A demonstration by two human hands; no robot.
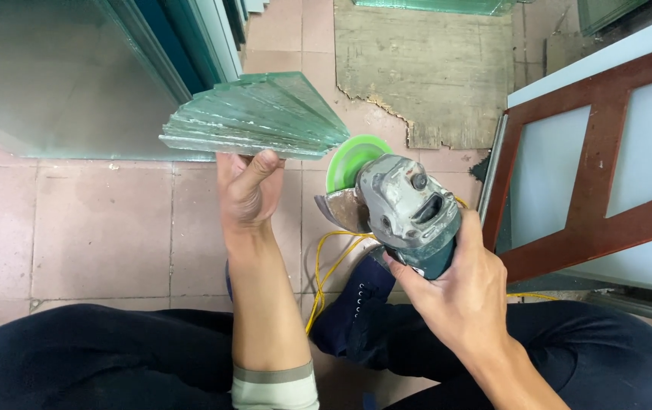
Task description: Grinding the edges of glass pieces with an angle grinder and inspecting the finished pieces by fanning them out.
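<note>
Angle grinder held beside a fanned stack of glass.

Right hand (459,285), at 5 o'clock, wraps its fingers around the angle grinder (406,212); its green disc (352,161) nears the glass strips (258,118), gripped from beneath at 12 o'clock by the left hand (246,190).

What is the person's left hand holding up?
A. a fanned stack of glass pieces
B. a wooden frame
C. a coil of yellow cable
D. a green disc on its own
A: the left hand grips a fanned stack of greenish glass pieces from below, while the right hand holds a grinder with a green disc next to the stack.
</note>
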